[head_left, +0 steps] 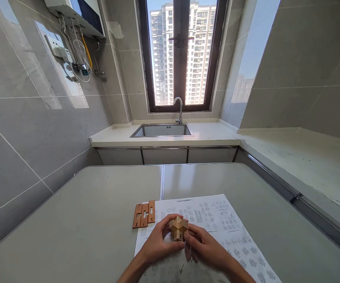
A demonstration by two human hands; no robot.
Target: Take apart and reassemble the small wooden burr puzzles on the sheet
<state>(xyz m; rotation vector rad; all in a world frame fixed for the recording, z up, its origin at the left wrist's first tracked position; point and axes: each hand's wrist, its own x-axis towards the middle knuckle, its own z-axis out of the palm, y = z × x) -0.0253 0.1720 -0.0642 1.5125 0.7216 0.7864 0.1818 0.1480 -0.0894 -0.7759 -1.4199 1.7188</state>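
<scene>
Between my hands is a small wooden burr puzzle [178, 228], its light-brown blocks interlocked into a star-like shape with a dark mark on the near face. My left hand [164, 237] curls round its left side, thumb low in front and fingers over the back. From the right, my right hand [201, 241] pinches it with thumb and fingers. Below them lies a printed instruction sheet [208, 214] covered with small diagrams. Three flat reddish-brown wooden pieces with cut-out slots [144, 215] lie side by side at the sheet's upper left edge.
The pale table [99, 212] has a seam [162, 182] running away from me. Beyond it a white counter [211, 133] holds a steel sink [161, 130] and tap [178, 108] under a window. Another counter [314, 165] runs along the right wall.
</scene>
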